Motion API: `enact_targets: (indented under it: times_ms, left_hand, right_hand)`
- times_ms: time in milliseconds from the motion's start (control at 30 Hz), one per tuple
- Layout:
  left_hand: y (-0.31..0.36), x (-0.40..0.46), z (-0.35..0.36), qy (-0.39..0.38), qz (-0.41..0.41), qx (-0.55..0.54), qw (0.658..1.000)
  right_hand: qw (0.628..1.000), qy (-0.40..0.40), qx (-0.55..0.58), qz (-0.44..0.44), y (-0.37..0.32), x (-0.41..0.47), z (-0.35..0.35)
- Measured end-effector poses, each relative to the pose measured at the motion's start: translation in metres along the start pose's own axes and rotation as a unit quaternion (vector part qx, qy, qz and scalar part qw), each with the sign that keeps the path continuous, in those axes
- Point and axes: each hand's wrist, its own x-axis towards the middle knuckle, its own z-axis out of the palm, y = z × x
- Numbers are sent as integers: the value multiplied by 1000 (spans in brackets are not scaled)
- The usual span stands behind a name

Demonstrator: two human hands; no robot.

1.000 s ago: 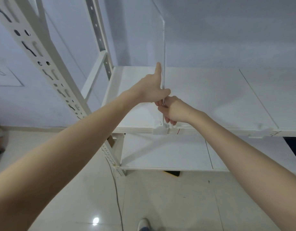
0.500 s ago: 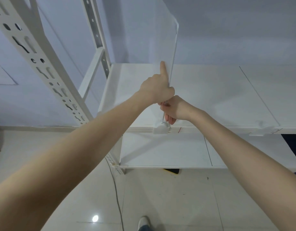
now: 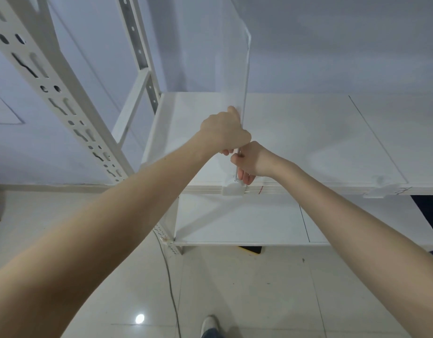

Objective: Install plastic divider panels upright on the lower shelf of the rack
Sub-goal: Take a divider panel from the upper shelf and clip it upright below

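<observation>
A clear plastic divider panel stands upright on the white shelf of the rack, its front edge facing me. My left hand grips that front edge from the left, index finger pointing up along it. Just below, my right hand pinches the same edge from the right. The panel's foot meets a white clip on the shelf's front lip. A second clip sits further right on the lip.
A white perforated upright rises at left, with a rear post behind. A lower shelf lies underneath, a cable runs over the tiled floor, and my shoe shows at the bottom.
The panel's top has swung to the right, so more of its face shows. My left index finger has curled in closer to the edge. Both hands stay on the front edge.
</observation>
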Motion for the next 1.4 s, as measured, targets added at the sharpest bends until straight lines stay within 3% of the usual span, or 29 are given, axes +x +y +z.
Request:
enact_targets:
  times_ms: [133, 500, 1200, 1400]
  left_hand:
    - [-1, -3, -1, -25, -18, 88, 996]
    - [17, -2, 6, -51, -12, 51, 997]
    - [-2, -1, 11, -59, -54, -32, 996]
    - [2, 2, 28, -71, -52, -29, 996]
  right_hand:
    - [1000, -14, -8, 5, -3, -1, 1]
    - [998, 4, 37, 49, 4, -3, 1]
    - [999, -6, 25, 40, -2, 2, 7]
    - [996, -25, 39, 81, 12, 7, 17]
